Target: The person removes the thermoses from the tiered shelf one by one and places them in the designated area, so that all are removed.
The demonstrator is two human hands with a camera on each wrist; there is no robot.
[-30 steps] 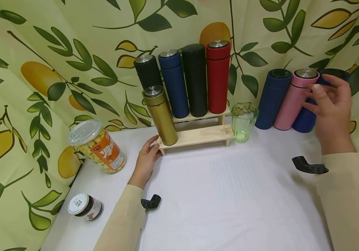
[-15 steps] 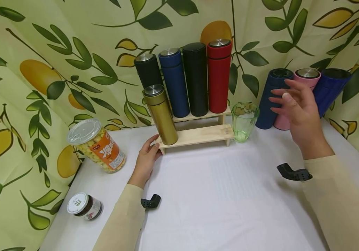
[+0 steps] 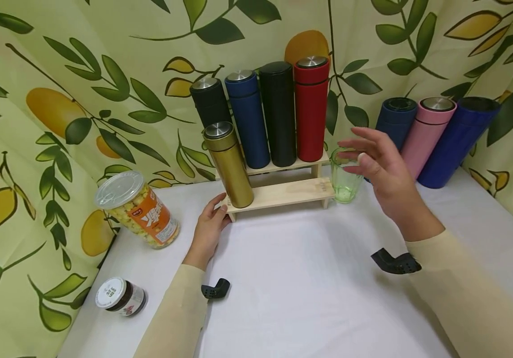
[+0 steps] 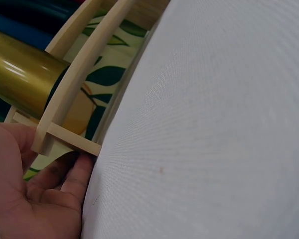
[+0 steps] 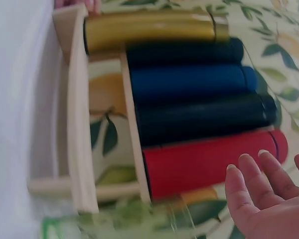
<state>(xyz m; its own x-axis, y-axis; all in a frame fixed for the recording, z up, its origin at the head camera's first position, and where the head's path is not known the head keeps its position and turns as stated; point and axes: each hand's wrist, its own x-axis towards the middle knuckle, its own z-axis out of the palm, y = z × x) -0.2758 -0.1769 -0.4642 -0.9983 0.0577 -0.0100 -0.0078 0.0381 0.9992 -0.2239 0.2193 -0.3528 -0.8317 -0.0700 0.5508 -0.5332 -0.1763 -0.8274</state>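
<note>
My left hand (image 3: pixel 208 231) grips the left end of a two-step wooden rack (image 3: pixel 289 194), thumb at the lower step's end and fingers by its leg in the left wrist view. A gold thermos (image 3: pixel 231 171) stands on that step, near the hand. On the upper step stand a black thermos (image 3: pixel 211 102), a blue thermos (image 3: pixel 251 122), another black thermos (image 3: pixel 279 117) and a red thermos (image 3: pixel 312 114). My right hand (image 3: pixel 388 174) is in the air with fingers spread, overlapping a green glass (image 3: pixel 346 186) in the head view. It holds nothing.
Right of the glass, a dark blue thermos (image 3: pixel 397 117), a pink thermos (image 3: pixel 431 132) and a bright blue thermos (image 3: pixel 458 141) stand by the curtain. A popcorn tub (image 3: pixel 149 214) and a lidded jar (image 3: pixel 124 296) are at left on the white-covered table (image 3: pixel 301 293).
My right hand has moved left from in front of the pink and bright blue thermoses to in front of the green glass. The left hand has stayed at the rack's end.
</note>
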